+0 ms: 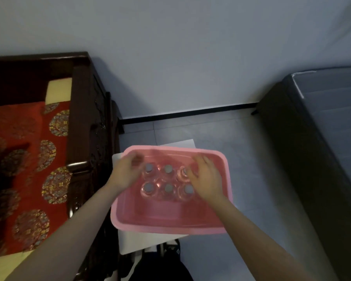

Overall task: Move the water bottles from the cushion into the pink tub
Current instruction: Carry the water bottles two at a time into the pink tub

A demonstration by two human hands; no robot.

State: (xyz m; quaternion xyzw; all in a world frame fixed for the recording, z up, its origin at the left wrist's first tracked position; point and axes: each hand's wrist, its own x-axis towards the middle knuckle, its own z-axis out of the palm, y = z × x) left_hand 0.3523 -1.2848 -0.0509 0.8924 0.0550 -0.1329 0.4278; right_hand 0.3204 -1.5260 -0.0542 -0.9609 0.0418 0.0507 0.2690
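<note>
Several clear water bottles (167,185) with grey caps stand upright in two rows inside the pink tub (170,224) on the floor. My left hand (128,171) hovers over the tub's left side beside the back-left bottle, blurred, fingers loosely curled, nothing seen in it. Over the back-right bottle sits my right hand (205,175), fingers spread and relaxed; whether it touches the bottle cannot be told. The red patterned cushion (28,159) on the left bears no bottles in the part I see.
The cushion lies on a dark wooden seat with an armrest (83,138) beside the tub. White paper (136,242) lies under the tub. A dark grey mattress or bed (322,149) stands to the right. Grey tiled floor (251,179) lies between them.
</note>
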